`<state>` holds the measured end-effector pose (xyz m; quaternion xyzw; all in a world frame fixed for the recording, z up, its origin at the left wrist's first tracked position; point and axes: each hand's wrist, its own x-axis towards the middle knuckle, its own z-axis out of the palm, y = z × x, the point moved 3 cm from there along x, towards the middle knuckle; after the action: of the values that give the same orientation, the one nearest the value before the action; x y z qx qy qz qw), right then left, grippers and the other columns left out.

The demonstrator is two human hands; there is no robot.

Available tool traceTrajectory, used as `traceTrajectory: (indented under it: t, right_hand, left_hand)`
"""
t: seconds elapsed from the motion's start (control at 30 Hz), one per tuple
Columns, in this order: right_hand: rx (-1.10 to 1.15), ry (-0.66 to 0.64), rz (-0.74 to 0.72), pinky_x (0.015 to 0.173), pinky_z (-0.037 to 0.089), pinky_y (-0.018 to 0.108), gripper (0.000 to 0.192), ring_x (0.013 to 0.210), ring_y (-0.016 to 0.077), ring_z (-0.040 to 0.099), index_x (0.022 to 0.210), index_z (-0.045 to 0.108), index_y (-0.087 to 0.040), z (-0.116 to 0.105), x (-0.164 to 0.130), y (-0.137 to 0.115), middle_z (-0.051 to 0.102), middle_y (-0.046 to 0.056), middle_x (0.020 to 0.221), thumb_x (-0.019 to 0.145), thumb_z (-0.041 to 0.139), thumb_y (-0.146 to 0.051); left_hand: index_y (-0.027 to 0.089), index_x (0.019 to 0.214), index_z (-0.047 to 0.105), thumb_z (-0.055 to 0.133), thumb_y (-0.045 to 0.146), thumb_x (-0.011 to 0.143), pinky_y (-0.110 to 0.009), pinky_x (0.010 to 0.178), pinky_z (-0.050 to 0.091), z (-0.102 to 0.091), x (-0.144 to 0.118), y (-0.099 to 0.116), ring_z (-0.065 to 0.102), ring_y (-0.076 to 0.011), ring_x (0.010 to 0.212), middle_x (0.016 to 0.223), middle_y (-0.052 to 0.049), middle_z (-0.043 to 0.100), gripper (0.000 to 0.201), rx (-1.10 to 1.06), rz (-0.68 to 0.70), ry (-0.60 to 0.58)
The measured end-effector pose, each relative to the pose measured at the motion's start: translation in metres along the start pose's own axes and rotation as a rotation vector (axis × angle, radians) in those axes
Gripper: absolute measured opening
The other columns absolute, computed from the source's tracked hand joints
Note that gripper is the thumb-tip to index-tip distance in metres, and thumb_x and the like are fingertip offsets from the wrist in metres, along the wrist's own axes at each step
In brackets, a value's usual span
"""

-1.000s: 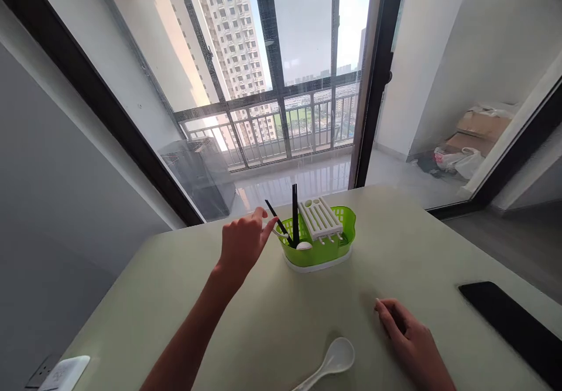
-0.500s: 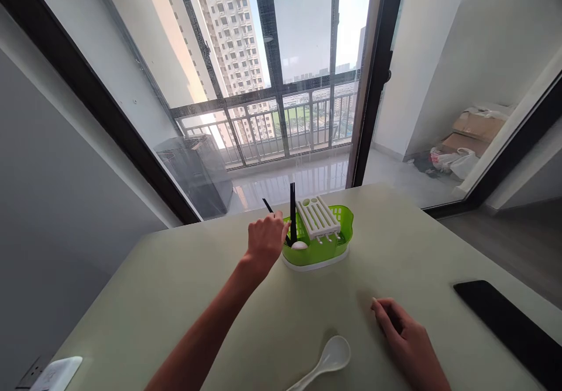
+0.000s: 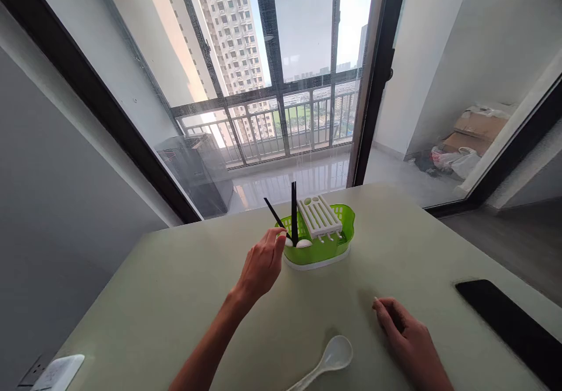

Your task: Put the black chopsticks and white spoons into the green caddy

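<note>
**A:** Start big. What's laid out?

**B:** One pale table (image 3: 175,297). At its far middle stands one green basket (image 3: 327,251) with one white slotted rack (image 3: 319,216) across its right part. One black phone (image 3: 513,323) lies flat at the near right, and one white wall plug (image 3: 57,372) sits at the near left corner.

**A:** And the hands?

**B:** The left hand (image 3: 262,265) is stretched out to the basket's near left rim. Its fingers are drawn together, tips against a white spoon end (image 3: 288,242) poking up there. I can't tell whether it has a real grip or only a touch. The right hand (image 3: 406,338) rests on the table at the near right, loosely curled, with nothing in it.

**A:** So which step is this?

**B:** I'd call it the reach into the basket's left compartment, right at contact. Any lift from there would call for a firm pinch and a straight upward pull, because the black chopsticks (image 3: 294,209) stand just beside the fingertips.

**A:** Counts of the small things?

**B:** There are three white spoon pieces. Two are in the basket, the touched one and a rounded one (image 3: 304,243) just right of it. One whole spoon (image 3: 327,360) lies on the near table, left of the right hand. For chopsticks, one leans left (image 3: 274,215), and the upright ones look like a close pair.
</note>
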<state>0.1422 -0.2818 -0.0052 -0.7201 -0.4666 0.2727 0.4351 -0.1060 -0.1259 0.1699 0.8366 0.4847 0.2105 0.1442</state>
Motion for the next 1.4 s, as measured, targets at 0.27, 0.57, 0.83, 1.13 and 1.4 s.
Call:
traceTrajectory:
  t: [0.27,0.57,0.83,1.13,1.4]
  right_hand:
    - [0.015,-0.004,0.010,0.058,0.047,0.025,0.047,0.060,0.0184,0.058,0.085,0.066,-0.023,0.002,-0.001,0.000,0.062,0.000,0.066,0.092,0.047,-0.066]
    - [0.010,-0.006,0.014,0.059,0.047,0.026,0.047,0.060,0.0187,0.058,0.087,0.066,-0.023,0.003,-0.001,0.004,0.061,-0.001,0.065,0.092,0.048,-0.066]
    - [0.015,0.000,0.022,0.059,0.048,0.023,0.049,0.062,0.0178,0.060,0.086,0.066,-0.023,0.003,0.000,0.005,0.064,0.000,0.069,0.091,0.047,-0.067]
    - [-0.012,0.014,0.003,0.054,0.046,0.023,0.049,0.056,0.0172,0.056,0.084,0.066,-0.023,0.003,0.001,0.006,0.059,-0.001,0.063,0.090,0.047,-0.068]
    - [0.001,-0.021,0.003,0.058,0.047,0.024,0.050,0.062,0.0182,0.058,0.087,0.065,-0.023,0.006,0.002,0.010,0.064,0.001,0.070,0.092,0.044,-0.068]
  left_hand:
    - [0.021,0.115,0.056,0.032,0.036,0.107,-0.029,0.071,0.052,0.027,-0.061,-0.022,0.062,-0.0149,0.074,0.105,-0.006,0.064,0.030,-0.139,-0.080,0.313]
    - [0.018,0.100,0.063,0.089,0.054,0.063,-0.041,0.082,0.055,0.143,-0.133,0.011,0.069,-0.0321,0.095,0.104,-0.010,0.070,0.058,0.193,0.096,-0.399]
    - [0.020,0.098,0.063,0.080,0.034,0.080,-0.030,0.068,0.055,0.114,-0.128,0.015,0.073,-0.0245,0.080,0.094,-0.005,0.074,0.029,0.157,0.104,-0.383]
    - [0.024,0.093,0.065,0.070,0.036,0.089,-0.025,0.065,0.057,-0.043,-0.087,0.014,0.068,-0.0136,0.064,0.083,0.001,0.075,0.014,-0.309,-0.065,0.217]
    - [0.024,0.121,0.047,0.076,0.042,0.086,-0.038,0.077,0.063,-0.091,-0.027,0.001,0.075,-0.0190,0.074,0.098,-0.006,0.079,0.049,-0.555,-0.051,0.618]
